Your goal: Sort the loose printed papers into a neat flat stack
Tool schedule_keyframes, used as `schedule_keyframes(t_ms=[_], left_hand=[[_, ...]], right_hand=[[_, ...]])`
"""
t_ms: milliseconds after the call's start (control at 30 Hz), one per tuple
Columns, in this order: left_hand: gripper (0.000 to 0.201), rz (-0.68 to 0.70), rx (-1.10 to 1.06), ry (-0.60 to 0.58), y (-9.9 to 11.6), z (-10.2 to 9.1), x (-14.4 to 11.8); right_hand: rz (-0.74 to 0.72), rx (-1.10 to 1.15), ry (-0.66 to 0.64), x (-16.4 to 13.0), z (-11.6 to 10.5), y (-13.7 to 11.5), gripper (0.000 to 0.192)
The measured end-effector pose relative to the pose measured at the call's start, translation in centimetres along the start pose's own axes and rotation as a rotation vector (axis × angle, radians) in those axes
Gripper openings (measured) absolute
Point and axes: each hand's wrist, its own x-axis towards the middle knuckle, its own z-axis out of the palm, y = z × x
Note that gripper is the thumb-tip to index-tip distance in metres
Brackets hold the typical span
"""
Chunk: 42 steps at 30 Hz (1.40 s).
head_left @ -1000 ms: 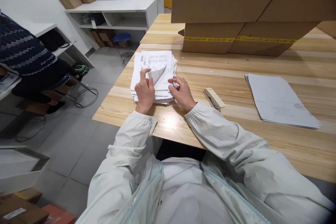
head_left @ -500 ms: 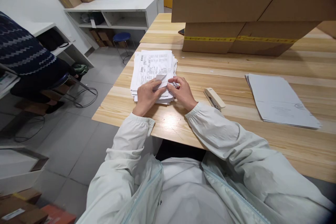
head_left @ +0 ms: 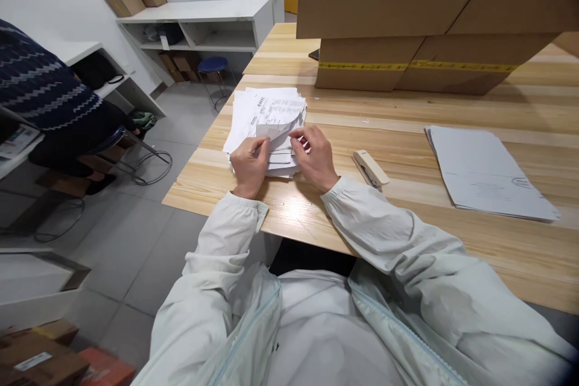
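A stack of printed paper sheets (head_left: 246,113) lies near the table's left edge, its sides uneven. The near part of the top sheet (head_left: 275,130) is raised and curled back, showing its blank underside. My left hand (head_left: 249,164) is closed in a pinch on the near left part of that sheet. On the right side of the stack, my right hand (head_left: 315,157) has its thumb and fingertips pinched at the raised sheet's right edge. A cream stapler (head_left: 371,169) rests on the table just right of my right hand.
On the wooden table (head_left: 389,117), another pile of paper (head_left: 484,172) lies to the right. Large cardboard boxes (head_left: 362,60) stand stacked at the back. A person in a patterned sweater (head_left: 49,87) sits at the left, near a blue stool (head_left: 212,64) and white shelves (head_left: 194,9).
The near part of the top sheet has been lifted and curled further up. My left hand has closed more tightly and shifted slightly left; my right hand has moved slightly up.
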Motion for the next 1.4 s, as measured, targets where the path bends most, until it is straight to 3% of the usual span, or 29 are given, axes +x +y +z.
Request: schedule_keyframes(t_ms=[100,167,300,400,467,567,633,733,800,867,1000,1067,1300,1400], left_hand=[[0.025,0.237,0.039,0.057,0.8,-0.5,-1.1],[0.022,0.398,0.003,0.058,2.1,-0.9,-2.6],[0.017,0.645,-0.206,0.032,5.9,-2.0,-6.6],[0.028,0.701,-0.402,-0.123,8.5,-3.3,-8.5],[0.042,0.558,-0.561,-0.163,9.5,-4.1,-8.7],[0.059,0.074,-0.867,-0.155,10.0,-4.4,-8.1],[0.058,-0.284,-1.139,-0.316,10.4,-3.9,-7.9],[0.062,-0.732,-1.484,-0.681,11.7,-2.5,-8.7],[0.067,-0.973,-1.604,-0.803,12.8,-1.6,-9.6],[0.068,-1.153,-1.673,-0.843,13.7,-0.9,-10.4],[0.073,-1.313,-1.772,-0.864,14.4,-0.3,-11.0],[0.076,-1.327,-1.793,-0.859,14.6,-0.3,-11.0],[0.08,-1.389,-1.767,-0.816,14.8,-0.3,-10.9],[0.082,-1.426,-1.764,-0.83,14.7,-0.3,-10.8]], right_hand=[[0.302,0.313,-0.134,0.7,-0.8,-1.3,0.048],[0.429,0.436,-0.176,1.0,-2.1,-2.4,0.061],[0.426,0.406,-0.32,-0.5,-5.9,-4.0,0.054],[0.369,0.312,-0.344,-3.3,-9.5,-3.9,0.043],[0.343,0.245,-0.233,-5.4,-12.1,-3.5,0.038],[0.369,0.243,-0.097,-8.4,-15.9,-3.0,0.034],[0.427,0.285,-0.102,-10.3,-17.8,-2.7,0.031],[0.499,0.348,-0.17,-12.9,-19.0,-2.0,0.026],[0.521,0.393,-0.163,-14.3,-18.9,-1.2,0.024],[0.516,0.424,-0.079,-15.6,-18.3,-0.3,0.035],[0.429,0.36,0.176,-17.2,-17.1,0.9,0.076],[0.376,0.295,0.22,-17.6,-16.9,1.1,0.084],[0.207,0.09,0.248,-17.9,-16.9,0.9,0.068],[0.236,0.051,0.292,-17.9,-16.9,0.9,0.046]])
